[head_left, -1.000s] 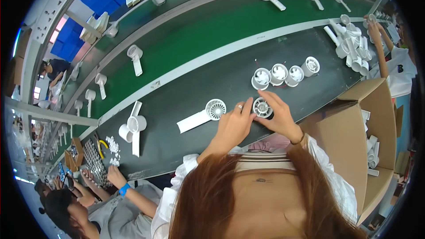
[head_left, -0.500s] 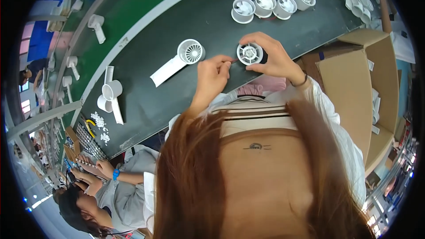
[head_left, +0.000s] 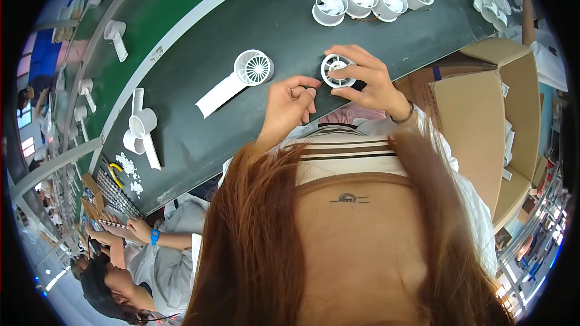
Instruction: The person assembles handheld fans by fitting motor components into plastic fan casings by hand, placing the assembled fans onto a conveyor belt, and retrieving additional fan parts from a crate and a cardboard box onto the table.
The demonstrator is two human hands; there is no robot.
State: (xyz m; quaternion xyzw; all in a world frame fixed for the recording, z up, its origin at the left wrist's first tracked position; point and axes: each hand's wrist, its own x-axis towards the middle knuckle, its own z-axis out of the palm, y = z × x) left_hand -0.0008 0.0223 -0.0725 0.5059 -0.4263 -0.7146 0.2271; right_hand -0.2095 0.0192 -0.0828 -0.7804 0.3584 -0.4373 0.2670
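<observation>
My right hand (head_left: 373,83) grips a round white fan unit (head_left: 331,62) with a spoked face, fingers around its rim and one finger laid across the face toward the hub. Beside it, my left hand (head_left: 289,104) is closed, thumb and forefinger pinched on a thin dark red wire (head_left: 319,85) at the unit's left side; only a short bit of wire shows. Left of my hands a white fan housing with handle (head_left: 219,95) lies on the dark work surface, its round grille facing up.
Several white cup-shaped fan units (head_left: 330,6) stand in a row at the far side. White housings (head_left: 144,122) and yellow-handled pliers (head_left: 115,175) lie at the left. An open cardboard box (head_left: 468,121) is at my right. A co-worker (head_left: 154,259) sits at lower left.
A finger of my right hand has moved from the fan unit's rim onto its spoked face. My left hand stays pinched beside it. The whole view has shifted slightly.
</observation>
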